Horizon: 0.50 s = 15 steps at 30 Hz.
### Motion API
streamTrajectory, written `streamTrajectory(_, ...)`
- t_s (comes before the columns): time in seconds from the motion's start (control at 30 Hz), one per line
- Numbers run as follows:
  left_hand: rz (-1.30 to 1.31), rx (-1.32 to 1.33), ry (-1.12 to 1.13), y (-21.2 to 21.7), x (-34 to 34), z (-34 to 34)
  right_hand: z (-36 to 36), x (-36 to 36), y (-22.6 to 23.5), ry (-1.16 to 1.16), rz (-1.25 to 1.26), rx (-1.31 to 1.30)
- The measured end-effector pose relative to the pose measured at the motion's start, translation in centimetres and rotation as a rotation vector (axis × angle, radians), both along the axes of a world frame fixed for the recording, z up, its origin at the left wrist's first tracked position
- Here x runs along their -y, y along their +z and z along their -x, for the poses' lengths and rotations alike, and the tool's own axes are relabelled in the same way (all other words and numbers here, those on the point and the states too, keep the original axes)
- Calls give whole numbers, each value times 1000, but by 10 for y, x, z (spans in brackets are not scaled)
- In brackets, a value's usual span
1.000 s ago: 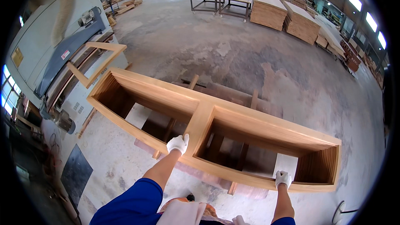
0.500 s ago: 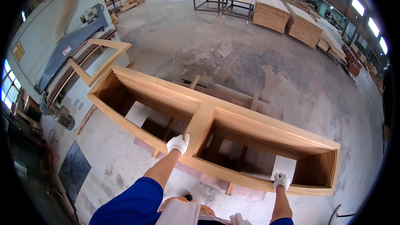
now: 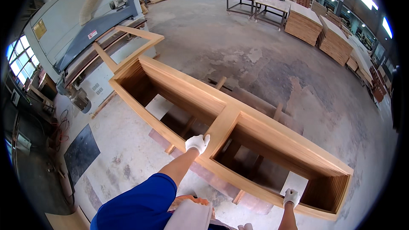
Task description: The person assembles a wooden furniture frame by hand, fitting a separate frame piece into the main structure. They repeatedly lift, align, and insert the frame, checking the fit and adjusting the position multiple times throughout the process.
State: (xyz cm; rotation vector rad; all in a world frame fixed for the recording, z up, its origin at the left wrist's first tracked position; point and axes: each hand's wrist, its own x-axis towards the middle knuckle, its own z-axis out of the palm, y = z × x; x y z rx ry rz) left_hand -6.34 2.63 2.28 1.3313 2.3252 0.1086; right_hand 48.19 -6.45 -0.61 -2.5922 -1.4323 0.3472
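Note:
In front of me lies a long stack of pale wooden frames [image 3: 294, 134], each with two openings split by a middle crossbar. My left hand [image 3: 197, 143], in a white glove, is closed on the top wooden frame where the near rail meets the crossbar. Farther right, my right hand [image 3: 291, 196], also gloved, is closed round the near rail of the same frame. Fingertips of both hands are partly hidden. Through the openings I see timber supports [image 3: 255, 168] and white patches below. Another wooden frame [image 3: 137, 55] rests partly on the machine's feed bed, past the stack's left end.
A large grey machine [image 3: 64, 21] with a ribbed hose [image 3: 91, 0] stands at the left. Tables [image 3: 272, 5] and board stacks [image 3: 302, 24] are at the back right. A dark mat [image 3: 82, 153] lies on the floor at left; a red cable [image 3: 64, 125] is near it.
My view has swung left, so the machine, frames and tables sit farther right in the picture. Both hands keep their places on the near rail.

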Motion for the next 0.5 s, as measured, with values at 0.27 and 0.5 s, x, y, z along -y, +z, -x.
streamTrajectory(0.27,-10,-30,-4,-5,-2,3,6,-4,6,7,11,1)
streamTrajectory(0.5,5,-2,-25,3,-3,-2,2,-1,7,0,14,20)
